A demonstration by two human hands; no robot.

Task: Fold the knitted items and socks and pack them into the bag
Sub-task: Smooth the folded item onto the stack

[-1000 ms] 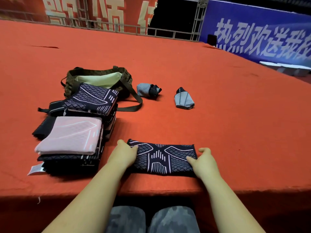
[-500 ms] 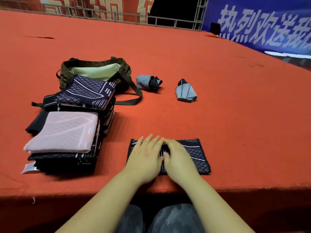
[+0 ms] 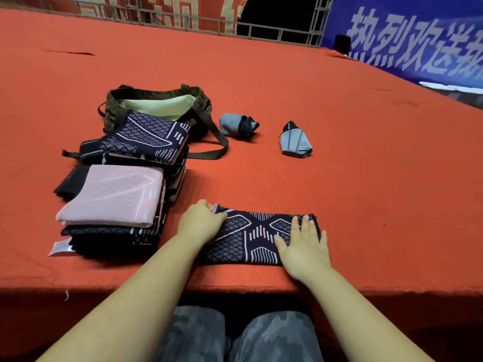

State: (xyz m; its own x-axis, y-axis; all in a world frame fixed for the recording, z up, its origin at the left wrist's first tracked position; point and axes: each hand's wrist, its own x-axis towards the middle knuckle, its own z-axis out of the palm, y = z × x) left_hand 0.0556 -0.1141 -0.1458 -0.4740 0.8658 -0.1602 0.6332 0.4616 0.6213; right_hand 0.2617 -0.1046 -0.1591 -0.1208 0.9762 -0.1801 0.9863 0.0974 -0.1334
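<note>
Red cloth covers a table [image 3: 339, 178]. Near its front edge lies a folded dark knitted item [image 3: 251, 236]. The left hand [image 3: 200, 222] pinches its left end with curled fingers; the right hand [image 3: 304, 246] presses flat on its right end. Behind sit a stack of folded knits [image 3: 117, 199], an open olive bag [image 3: 156, 105] and 2 rolled grey socks [image 3: 295, 143].

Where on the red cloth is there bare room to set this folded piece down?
Bare cloth runs right of the folded grey sock and of the dark knitted piece, and between that piece and the rolled sock. Crowded at left: the stack abuts the bag.
</note>
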